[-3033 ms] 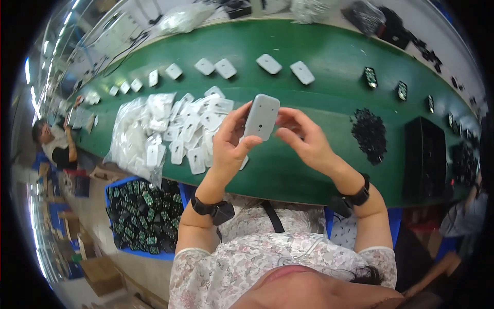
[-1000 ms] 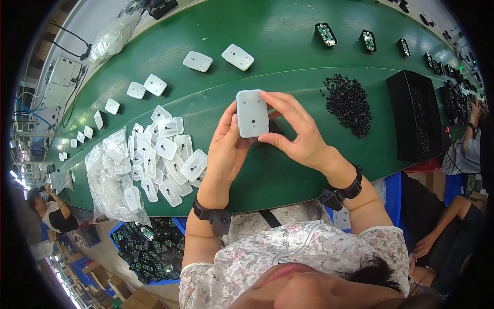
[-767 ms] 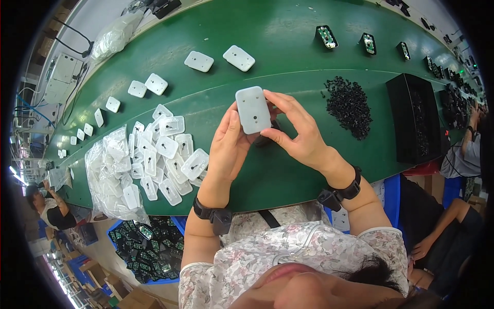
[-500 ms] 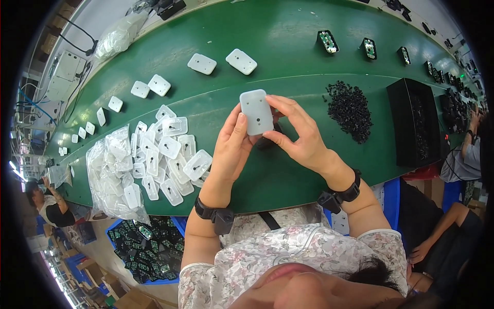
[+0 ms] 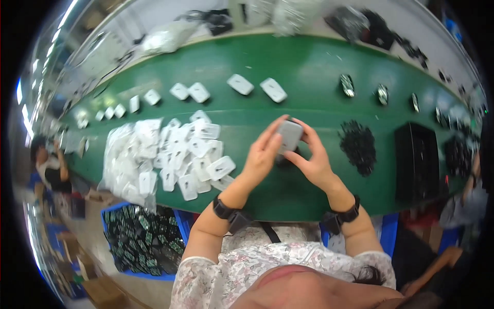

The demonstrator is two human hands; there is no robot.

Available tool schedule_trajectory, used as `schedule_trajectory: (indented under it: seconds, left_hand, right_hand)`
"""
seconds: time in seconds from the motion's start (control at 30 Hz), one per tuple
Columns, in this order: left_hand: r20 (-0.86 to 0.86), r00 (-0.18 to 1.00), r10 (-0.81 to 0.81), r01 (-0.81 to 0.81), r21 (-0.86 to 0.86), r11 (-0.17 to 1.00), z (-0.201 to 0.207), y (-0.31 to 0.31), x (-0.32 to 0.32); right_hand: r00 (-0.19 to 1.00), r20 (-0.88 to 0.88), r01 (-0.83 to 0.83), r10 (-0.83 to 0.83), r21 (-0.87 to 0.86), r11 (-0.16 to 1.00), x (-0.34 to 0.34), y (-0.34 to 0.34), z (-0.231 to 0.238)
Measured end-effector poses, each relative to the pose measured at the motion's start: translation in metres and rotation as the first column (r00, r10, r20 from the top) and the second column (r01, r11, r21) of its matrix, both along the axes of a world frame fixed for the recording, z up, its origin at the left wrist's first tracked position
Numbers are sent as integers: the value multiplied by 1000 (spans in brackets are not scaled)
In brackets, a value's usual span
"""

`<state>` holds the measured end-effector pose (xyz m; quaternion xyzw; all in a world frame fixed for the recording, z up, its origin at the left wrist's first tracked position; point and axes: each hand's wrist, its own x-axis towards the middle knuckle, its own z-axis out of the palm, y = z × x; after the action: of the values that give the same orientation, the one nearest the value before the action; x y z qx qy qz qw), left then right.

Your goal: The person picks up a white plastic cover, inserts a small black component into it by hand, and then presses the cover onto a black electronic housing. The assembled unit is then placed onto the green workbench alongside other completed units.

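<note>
A white, rounded rectangular plastic cover [image 5: 292, 134] is held between both hands over the green table; motion blur softens its surface and a dark edge shows at its top. My left hand [image 5: 261, 157] is closed on its left side, thumb along the edge. With fingers at the upper right and thumb at the lower corner, my right hand [image 5: 316, 158] grips the other side. Just below the cover is a dark object [image 5: 282, 159], mostly hidden by the hands. A heap of loose white covers [image 5: 198, 147] lies to the left, several with small black parts in them.
Small black parts [image 5: 358, 147] lie piled on the right, beside a black box [image 5: 405, 177]. White cases [image 5: 240, 84] and black housings with circuit boards [image 5: 347, 85] line the table's far side. A plastic bag of covers [image 5: 121, 165] and a blue bin [image 5: 182, 226] are at left.
The view has tilted and shifted, so the table sits lower in it. Both hands still hold the cover, which is now tilted and looks smaller, with a dark edge showing at its top.
</note>
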<state>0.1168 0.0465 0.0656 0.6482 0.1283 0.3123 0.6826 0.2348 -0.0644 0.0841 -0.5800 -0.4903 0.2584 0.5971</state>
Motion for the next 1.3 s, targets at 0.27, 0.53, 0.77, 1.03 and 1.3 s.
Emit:
schedule_trajectory:
  seconds: [0.27,0.53,0.77,1.03,1.3]
  left_hand:
    - [157,974,163,-151,-82,985,-6,-1,-15]
    - [80,748,659,-654,260,710,27,0,-159]
    - [-84,352,932,-936,-35,350,7,9,-289]
    - [79,163,983,-961,-212,176,-30,73,-420]
    - [243,-240,940,-807,488,-332,-38,234,-495]
  right_hand:
    - [917,400,-13,-2,35,999,-4,-4,1]
    - [502,827,-114,254,-228,967,-2,-2,-19]
    - [607,773,28,183,-251,968,8,-2,-22]
    - [617,783,40,80,-133,990,8,12,-45]
    - [610,791,165,-50,-65,984,1,12,-51]
